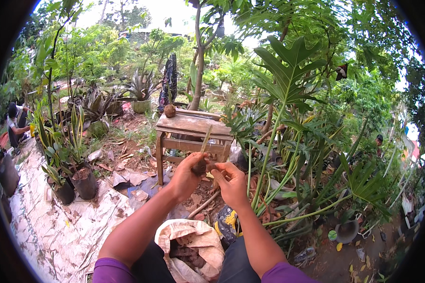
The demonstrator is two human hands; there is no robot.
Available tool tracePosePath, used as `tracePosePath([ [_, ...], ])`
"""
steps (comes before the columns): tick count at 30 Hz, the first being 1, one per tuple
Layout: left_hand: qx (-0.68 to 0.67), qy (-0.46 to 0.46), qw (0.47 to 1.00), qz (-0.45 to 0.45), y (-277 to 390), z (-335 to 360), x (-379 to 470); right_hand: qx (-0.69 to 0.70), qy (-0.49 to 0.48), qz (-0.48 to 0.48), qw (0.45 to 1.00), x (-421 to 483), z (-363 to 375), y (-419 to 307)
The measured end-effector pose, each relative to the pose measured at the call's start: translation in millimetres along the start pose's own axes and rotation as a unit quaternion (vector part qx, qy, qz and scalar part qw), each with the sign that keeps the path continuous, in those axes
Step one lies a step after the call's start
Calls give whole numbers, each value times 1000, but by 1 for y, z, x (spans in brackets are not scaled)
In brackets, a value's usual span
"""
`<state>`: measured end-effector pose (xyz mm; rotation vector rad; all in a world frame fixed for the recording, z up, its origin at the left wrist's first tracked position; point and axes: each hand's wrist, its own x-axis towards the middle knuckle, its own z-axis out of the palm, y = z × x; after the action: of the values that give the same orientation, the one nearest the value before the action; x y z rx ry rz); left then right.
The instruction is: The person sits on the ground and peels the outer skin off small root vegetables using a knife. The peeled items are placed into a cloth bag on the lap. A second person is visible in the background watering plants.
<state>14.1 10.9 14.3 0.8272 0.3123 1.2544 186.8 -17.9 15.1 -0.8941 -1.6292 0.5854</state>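
Observation:
A dark clump of soil or fibre (199, 168) rests in my left hand (187, 175), with a pale green stem or leaf (207, 139) rising from it. My right hand (232, 184) is close beside it, thumb and fingers pinched on a bit of brown material (211, 167) at the clump's side. The fingers partly hide where the two meet. Between my knees stands an open woven sack (165, 231) with its rim rolled down and dark loose material (187, 255) inside. Past my hands is a wooden stool (194, 123), bearing a round brown root ball (170, 111) with an upright shoot.
Potted plants in black bags (84, 184) stand on a pale tarp (71, 230) to the left. Large-leaved plants (290, 78) crowd the right, above a grey pot (347, 231). A person (16, 123) crouches at far left; another person (379, 141) is partly visible at right.

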Motion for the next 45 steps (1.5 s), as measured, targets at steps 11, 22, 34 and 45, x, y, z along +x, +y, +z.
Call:
tracePosePath([
  [11, 136, -6, 991, -5, 10, -5, -22, 91, -48, 27, 994, 1, 14, 0],
  [22, 401, 32, 915, -37, 16, 13, -34, 74, 15, 44, 996, 3, 18, 10],
  [34, 503, 48, 845, 174, 18, 24, -38, 208, -107, 121, 965, -6, 27, 17],
  [45, 617, 20, 723, 311, 12, 16, -31, 279, -123, 166, 938, -8, 41, 10],
])
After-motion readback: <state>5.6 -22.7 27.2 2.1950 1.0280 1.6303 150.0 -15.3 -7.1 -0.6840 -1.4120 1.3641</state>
